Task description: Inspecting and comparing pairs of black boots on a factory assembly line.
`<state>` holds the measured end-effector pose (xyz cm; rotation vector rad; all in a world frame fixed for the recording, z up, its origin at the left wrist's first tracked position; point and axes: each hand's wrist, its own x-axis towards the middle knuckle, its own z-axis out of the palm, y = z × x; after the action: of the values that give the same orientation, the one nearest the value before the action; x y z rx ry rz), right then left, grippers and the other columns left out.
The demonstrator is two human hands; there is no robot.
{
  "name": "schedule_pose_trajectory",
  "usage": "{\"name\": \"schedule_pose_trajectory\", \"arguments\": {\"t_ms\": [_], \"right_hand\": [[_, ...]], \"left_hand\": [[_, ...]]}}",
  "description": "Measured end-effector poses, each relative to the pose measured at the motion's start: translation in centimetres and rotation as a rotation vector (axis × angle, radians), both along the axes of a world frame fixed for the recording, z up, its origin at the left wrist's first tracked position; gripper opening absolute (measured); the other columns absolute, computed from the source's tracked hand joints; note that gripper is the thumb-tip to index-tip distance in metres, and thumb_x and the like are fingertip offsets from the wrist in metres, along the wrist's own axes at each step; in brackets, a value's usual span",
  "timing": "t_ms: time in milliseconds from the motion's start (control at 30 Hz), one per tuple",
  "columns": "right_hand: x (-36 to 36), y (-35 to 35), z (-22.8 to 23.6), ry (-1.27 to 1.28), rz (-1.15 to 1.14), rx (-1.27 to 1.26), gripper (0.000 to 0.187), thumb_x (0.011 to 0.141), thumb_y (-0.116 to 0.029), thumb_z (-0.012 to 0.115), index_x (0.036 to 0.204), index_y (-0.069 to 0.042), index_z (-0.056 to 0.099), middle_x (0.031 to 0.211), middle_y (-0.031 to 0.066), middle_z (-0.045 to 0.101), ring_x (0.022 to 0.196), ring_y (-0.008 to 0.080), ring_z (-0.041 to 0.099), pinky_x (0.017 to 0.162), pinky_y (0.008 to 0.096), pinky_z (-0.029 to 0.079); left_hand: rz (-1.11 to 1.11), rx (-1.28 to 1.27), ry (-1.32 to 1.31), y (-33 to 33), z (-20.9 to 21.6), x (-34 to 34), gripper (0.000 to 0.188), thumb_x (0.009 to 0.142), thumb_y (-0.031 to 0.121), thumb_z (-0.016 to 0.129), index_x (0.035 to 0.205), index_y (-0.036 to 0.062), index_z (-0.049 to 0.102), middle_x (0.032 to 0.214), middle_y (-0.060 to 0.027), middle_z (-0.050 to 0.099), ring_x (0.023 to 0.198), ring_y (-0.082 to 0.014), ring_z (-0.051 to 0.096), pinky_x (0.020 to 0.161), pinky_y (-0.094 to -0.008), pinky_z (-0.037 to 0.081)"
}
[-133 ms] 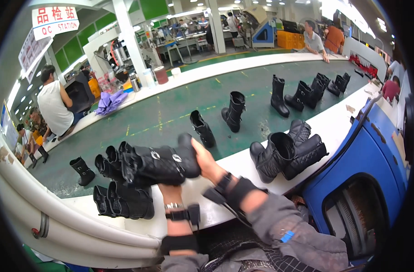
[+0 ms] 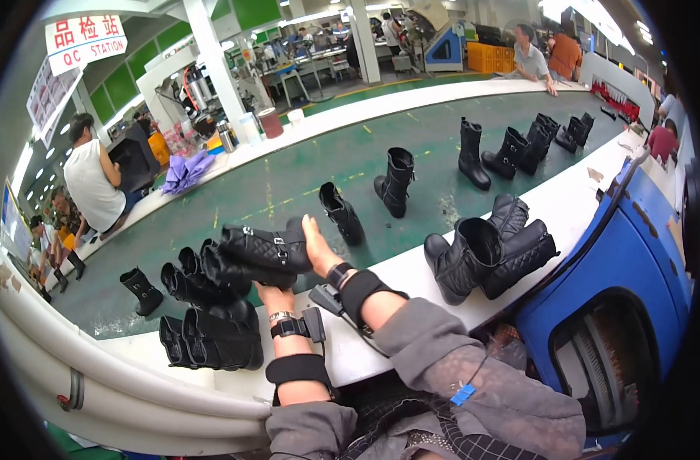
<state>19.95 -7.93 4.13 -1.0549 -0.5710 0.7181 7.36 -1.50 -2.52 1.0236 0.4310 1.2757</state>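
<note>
Between my hands lies a black quilted boot point(image 2: 267, 249) with metal buckles, tilted on its side above the near edge of the belt. My right hand point(image 2: 314, 247) grips it at the toe and sole. From below, my left hand point(image 2: 275, 297) holds it, its fingers mostly hidden under the dark leather. More black boots point(image 2: 183, 280) crowd just behind and left of it, and their outlines partly merge with the held one. On the white ledge nearer me, a pair of black boots point(image 2: 219, 341) stands left of my left wrist.
Several boots point(image 2: 396, 182) stand spaced along the green belt point(image 2: 288, 176). A cluster of quilted boots point(image 2: 472, 257) rests on the white ledge point(image 2: 373, 337) at right. A blue machine point(image 2: 595, 299) borders my right side; a pale curved pipe point(image 2: 120, 376) runs at lower left.
Both hands have carried the boot farther from me and slightly left, toward the boots on the belt. My forearms now reach farther out, and the boot looks turned.
</note>
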Motion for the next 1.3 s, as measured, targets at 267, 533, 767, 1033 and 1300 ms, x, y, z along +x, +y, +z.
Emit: {"name": "schedule_pose_trajectory", "arguments": {"t_ms": [267,533,767,1033,1300], "right_hand": [[-2.0,1.3,-3.0,-0.306,0.239,-0.276,0.067,0.092,-0.061,0.038,0.141,-0.016,0.044,0.150,0.0281,0.029,0.135,0.0454,0.031,0.110,0.0441,0.029],[3.4,-4.7,-2.8,-0.603,-0.633,-0.544,0.040,0.070,-0.018,0.073,0.099,0.001,0.053,0.108,0.0246,0.054,0.101,0.0423,0.054,0.087,0.0476,0.045],[9.2,-0.4,-4.4,-0.755,-0.504,-0.493,0.078,0.077,-0.031,0.075,0.138,-0.002,0.039,0.113,0.0260,0.062,0.108,0.0431,0.059,0.089,0.0467,0.048],[6.8,-6.4,1.3,-0.048,-0.522,-0.115,0.041,0.087,-0.039,0.066,0.093,0.001,0.070,0.076,0.0112,0.070,0.074,0.0210,0.069,0.064,0.0322,0.051],[-2.9,-21.3,3.9,-0.983,-0.081,0.013,0.074,0.073,-0.016,0.077,0.139,-0.005,0.045,0.140,0.0237,0.047,0.131,0.0366,0.046,0.108,0.0375,0.039]], "left_hand": [[-0.066,-0.435,-0.335,-1.1,0.6,-0.4,0.057,0.100,0.048,0.037,0.138,0.0076,0.047,0.142,-0.0099,0.048,0.130,-0.0282,0.045,0.113,-0.0435,0.033],[0.301,-0.535,-0.157,-4.3,3.9,0.4,0.047,0.100,0.038,0.043,0.127,0.0008,0.051,0.136,-0.0132,0.049,0.125,-0.0206,0.044,0.110,-0.0357,0.032],[0.519,0.009,0.199,-13.9,7.2,0.5,0.035,0.099,0.022,0.045,0.125,-0.0017,0.046,0.123,-0.0110,0.047,0.117,-0.0218,0.044,0.105,-0.0353,0.031],[-0.209,-0.444,0.187,-15.4,6.1,3.9,0.029,0.096,0.035,0.054,0.104,0.0079,0.058,0.097,-0.0037,0.057,0.096,-0.0185,0.055,0.085,-0.0377,0.045],[-0.915,-0.598,-0.330,-12.1,4.3,3.1,0.063,0.095,0.056,0.047,0.117,-0.0025,0.054,0.106,-0.0170,0.063,0.100,-0.0283,0.062,0.094,-0.0397,0.051]]}}
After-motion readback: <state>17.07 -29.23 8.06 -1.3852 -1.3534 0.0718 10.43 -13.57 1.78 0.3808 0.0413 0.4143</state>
